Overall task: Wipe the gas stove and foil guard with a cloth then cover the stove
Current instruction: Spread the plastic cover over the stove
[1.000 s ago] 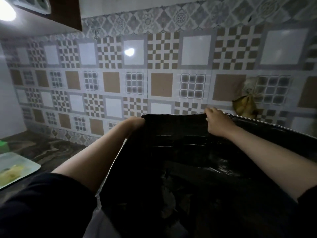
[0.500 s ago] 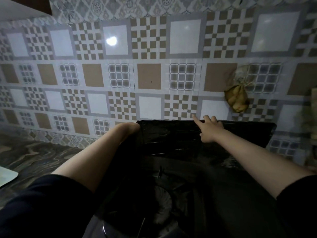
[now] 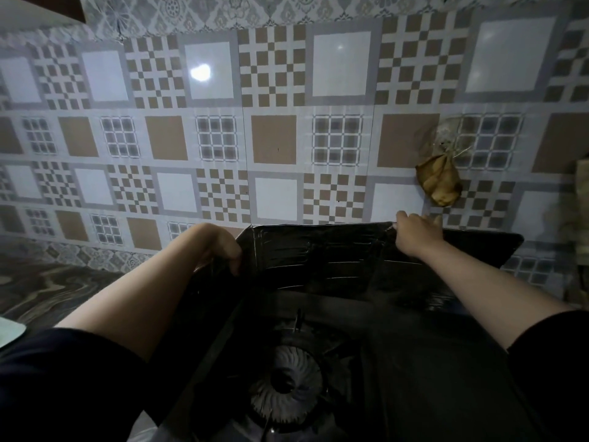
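Dim kitchen corner, seen from above. Dark, shiny, creased foil guard [image 3: 318,263] standing upright around the back and left side of the black gas stove [image 3: 414,362], its top edge against the patterned brown, white and grey tiled wall [image 3: 274,90]. Round metal burner with swirled vanes [image 3: 287,393] low in the middle, just inside the guard's left panel. No cloth to be made out in the dark.

Left hand [image 3: 223,247] at the corner where the left panel meets the back panel, fingers curled down over the top edge and gripping it. Right hand [image 3: 417,231] at the top edge of the back panel further right, fingers bent over the rim and holding it, knuckles toward the camera. Both forearms bare, dark sleeves [image 3: 63,378] at the bottom corners.

Crumpled yellow-brown bag [image 3: 439,183] hanging against the tiles just above and right of the right hand. Marbled dark stone counter [image 3: 47,288] to the left, with a pale tray corner [image 3: 9,330] at the left margin.
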Demonstrator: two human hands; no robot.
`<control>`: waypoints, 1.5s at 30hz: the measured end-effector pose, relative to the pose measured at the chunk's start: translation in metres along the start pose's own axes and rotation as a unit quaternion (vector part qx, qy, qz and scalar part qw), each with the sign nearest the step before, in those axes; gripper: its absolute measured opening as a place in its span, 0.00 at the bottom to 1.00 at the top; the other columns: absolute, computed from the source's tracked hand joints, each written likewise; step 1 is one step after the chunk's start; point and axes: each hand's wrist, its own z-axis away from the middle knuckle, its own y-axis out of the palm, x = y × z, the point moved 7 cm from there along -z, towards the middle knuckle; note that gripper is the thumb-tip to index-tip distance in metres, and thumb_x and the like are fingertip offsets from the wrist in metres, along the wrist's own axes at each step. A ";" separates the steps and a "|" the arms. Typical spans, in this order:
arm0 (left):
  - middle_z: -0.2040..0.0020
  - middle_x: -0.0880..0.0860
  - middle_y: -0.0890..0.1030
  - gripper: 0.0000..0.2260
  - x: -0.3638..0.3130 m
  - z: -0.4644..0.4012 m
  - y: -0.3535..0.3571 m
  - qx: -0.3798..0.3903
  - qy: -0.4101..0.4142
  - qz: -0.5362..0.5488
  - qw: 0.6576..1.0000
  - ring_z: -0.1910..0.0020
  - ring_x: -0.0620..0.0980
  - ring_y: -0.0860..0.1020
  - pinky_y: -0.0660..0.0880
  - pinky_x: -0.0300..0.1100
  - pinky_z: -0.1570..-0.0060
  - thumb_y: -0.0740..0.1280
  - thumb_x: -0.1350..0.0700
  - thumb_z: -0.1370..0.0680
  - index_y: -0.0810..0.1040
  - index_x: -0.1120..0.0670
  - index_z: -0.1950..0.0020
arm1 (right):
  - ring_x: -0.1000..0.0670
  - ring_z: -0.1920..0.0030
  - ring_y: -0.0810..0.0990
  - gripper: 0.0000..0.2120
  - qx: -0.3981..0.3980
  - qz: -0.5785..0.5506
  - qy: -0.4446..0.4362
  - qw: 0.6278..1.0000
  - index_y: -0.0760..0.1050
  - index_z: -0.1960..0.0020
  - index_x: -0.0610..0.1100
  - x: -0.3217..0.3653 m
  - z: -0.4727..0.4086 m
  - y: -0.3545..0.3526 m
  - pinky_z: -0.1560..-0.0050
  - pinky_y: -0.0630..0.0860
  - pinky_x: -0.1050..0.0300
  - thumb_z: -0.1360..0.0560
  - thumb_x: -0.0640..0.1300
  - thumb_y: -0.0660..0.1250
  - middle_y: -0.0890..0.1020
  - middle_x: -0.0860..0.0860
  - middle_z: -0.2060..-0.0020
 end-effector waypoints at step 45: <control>0.54 0.61 0.80 0.18 -0.028 0.009 -0.002 -0.142 0.120 0.345 0.920 0.57 0.56 0.79 0.74 0.47 0.53 0.59 0.46 0.18 0.76 0.62 0.49 | 0.40 0.32 0.65 0.28 -0.026 -0.028 -0.090 0.995 0.60 0.29 0.44 0.018 -0.002 0.004 0.29 0.51 0.37 0.25 0.53 0.61 0.69 0.43 0.34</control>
